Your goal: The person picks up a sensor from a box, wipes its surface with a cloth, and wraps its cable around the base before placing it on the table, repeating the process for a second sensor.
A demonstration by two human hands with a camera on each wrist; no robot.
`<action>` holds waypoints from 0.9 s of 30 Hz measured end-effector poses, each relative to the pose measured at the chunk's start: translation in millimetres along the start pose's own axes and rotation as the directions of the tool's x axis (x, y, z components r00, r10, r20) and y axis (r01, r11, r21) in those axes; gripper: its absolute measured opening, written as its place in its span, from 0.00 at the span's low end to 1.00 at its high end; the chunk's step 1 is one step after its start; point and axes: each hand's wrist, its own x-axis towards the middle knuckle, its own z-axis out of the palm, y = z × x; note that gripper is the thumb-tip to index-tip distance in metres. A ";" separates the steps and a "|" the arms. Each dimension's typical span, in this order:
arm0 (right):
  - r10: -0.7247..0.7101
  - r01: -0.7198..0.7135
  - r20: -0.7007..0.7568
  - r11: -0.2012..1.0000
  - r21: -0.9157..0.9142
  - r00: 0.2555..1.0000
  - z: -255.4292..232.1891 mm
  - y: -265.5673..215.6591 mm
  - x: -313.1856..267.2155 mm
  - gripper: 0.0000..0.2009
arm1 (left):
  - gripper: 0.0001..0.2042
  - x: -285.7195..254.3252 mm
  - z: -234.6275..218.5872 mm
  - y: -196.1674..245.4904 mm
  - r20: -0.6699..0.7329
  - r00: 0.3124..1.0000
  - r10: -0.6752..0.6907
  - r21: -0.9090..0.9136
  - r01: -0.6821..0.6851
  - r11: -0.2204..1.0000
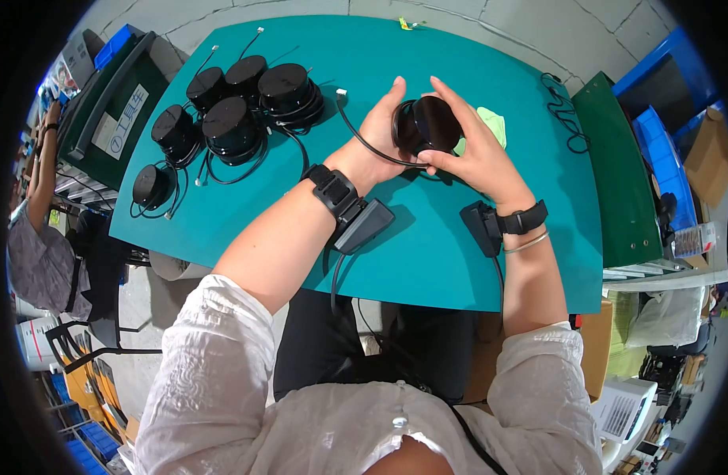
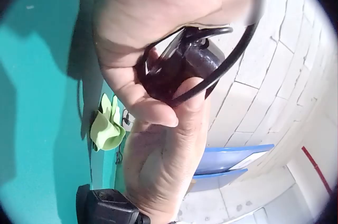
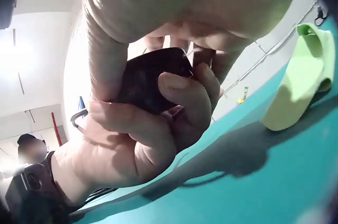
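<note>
White sleeves frame a person's two hands raised just above the teal counter (image 1: 427, 261), both gripping one round black device (image 1: 427, 124). The left hand (image 1: 376, 138) curls its fingers round the rim, its cable (image 1: 364, 138) looping over the wrist; the right hand (image 1: 479, 154) cups the far side, seemingly to steady it for inspection. Beyond lies a green cloth (image 1: 491, 125); to the left, six similar black units (image 1: 233, 119) sit clustered, cords tangled, well apart.
</note>
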 end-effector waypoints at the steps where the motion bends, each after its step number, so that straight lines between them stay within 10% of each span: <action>1: -0.005 0.005 -0.008 0.999 -0.041 1.000 -0.9 -2.5 0.0 0.45 | 0.33 -0.6 0.1 0.9 0.001 1.000 -0.003 0.002 0.003 1.000; 9: -0.103 0.052 -0.242 0.976 -0.211 0.965 -7.6 5.7 3.0 0.42 | 0.30 6.4 3.5 5.7 -0.335 0.942 -0.032 0.068 0.058 0.996; 21: 0.132 -0.215 -0.594 0.974 -0.070 0.794 -21.8 24.5 2.4 0.38 | 0.22 -4.4 19.1 1.8 0.092 0.986 -0.141 0.378 0.097 0.921; 27: 0.103 -0.221 -0.566 0.965 -0.143 0.818 -19.8 24.4 2.8 0.38 | 0.17 -1.6 16.0 6.0 -0.011 0.999 -0.030 0.427 0.032 0.904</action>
